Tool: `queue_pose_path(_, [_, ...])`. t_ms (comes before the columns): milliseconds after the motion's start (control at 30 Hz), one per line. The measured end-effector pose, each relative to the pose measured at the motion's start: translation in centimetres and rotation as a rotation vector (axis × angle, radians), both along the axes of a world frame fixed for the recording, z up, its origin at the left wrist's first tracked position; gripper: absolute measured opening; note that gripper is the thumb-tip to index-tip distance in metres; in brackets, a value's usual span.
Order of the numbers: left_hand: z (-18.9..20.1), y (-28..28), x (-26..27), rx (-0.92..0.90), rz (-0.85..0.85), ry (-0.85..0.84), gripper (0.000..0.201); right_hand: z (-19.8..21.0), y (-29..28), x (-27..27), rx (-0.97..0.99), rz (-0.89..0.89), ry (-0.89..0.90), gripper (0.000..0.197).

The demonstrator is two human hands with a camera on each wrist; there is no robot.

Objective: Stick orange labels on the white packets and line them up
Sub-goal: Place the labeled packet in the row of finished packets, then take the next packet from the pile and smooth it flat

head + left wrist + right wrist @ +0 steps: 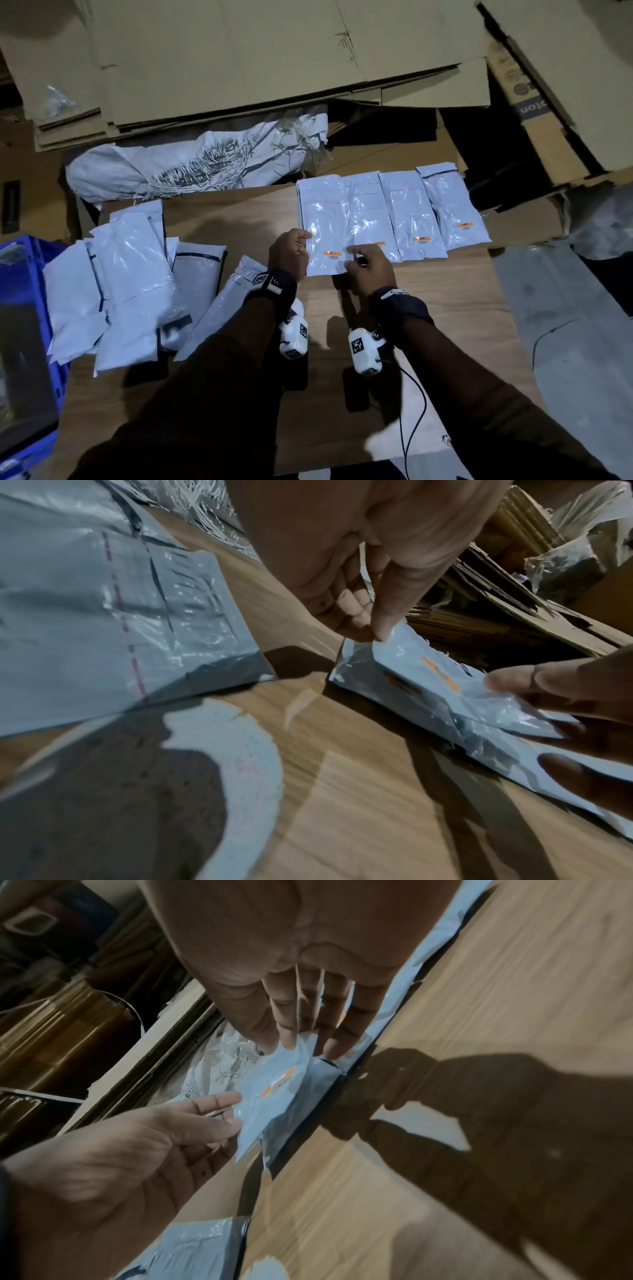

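Head view: left hand (289,251) pinches the labelled packet's (325,233) left edge, right hand (368,270) fingers flat on its near corner; packet's long axis runs away from the person, overlapping the desk (394,342) row's left end.

Left hand (289,254): extended forward, dark strap worn at the wrist; the edge of a glossy white plastic packet (325,222) is pinched between thumb and fingertips (380,631).
Right hand (371,270): likewise strapped; fingers (291,1031) held nearly straight, tips laid on the packet's near corner.
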State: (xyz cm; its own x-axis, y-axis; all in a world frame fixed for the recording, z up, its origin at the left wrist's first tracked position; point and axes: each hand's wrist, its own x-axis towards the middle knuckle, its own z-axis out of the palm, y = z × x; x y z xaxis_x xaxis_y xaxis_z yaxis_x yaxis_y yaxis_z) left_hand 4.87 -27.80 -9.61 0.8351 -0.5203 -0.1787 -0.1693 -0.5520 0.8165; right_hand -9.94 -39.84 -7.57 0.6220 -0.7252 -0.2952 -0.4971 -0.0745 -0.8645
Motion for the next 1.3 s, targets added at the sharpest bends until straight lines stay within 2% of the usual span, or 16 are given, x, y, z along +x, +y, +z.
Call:
queue_pose_path(300, [-1.1,-0.2,1.1,0.099,-0.039,-0.112,0.046,-1.0,-1.6,1.4,-0.107,0.116,0.066,0.027])
queue_pose_path(433, [-0.3,1.5,0.8,0.033,-0.037,-0.141,0.046,-0.9,-0.7,1.0,-0.146,0.078,0.032,0.022])
queue_pose_path(500, [0.4,3.3,0.8,-0.01,-0.036,-0.132,0.042,-0.4,0.6,0.8,-0.099,0.094,0.017,0.02])
queue_pose_path(600, [1.4,7.3,1.4,0.036,-0.088,-0.198,0.029,0.1,3.9,0.6,0.028,0.23,0.011,0.025])
queue_pose_path(700, [2.1,12.6,1.9,0.136,-0.138,-0.266,0.035,-0.3,8.0,1.0,0.035,0.419,0.015,0.04])
queue_pose_path(833, [2.4,18.6,1.4,0.257,-0.097,-0.26,0.042,-1.0,12.9,2.0,0.086,0.534,0.09,0.02])
queue_pose_path(967, [2.3,22.0,0.3,0.331,-0.2,-0.224,0.049,-1.0,16.3,3.0,0.103,0.541,0.159,0.04])
queue_pose_path(1100, [2.1,22.2,0.4,0.361,-0.284,-0.094,0.06,-0.8,18.0,2.9,0.084,0.516,0.205,0.052])
queue_pose_path(1200, [2.4,22.5,0.1,0.292,-0.345,-0.073,0.062,-0.5,18.9,2.1,0.08,0.45,0.191,0.06])
queue_pose_path(1300, [3.0,22.2,-0.6,0.158,-0.326,-0.085,0.063,0.0,19.2,1.2,0.089,0.312,0.152,0.067])
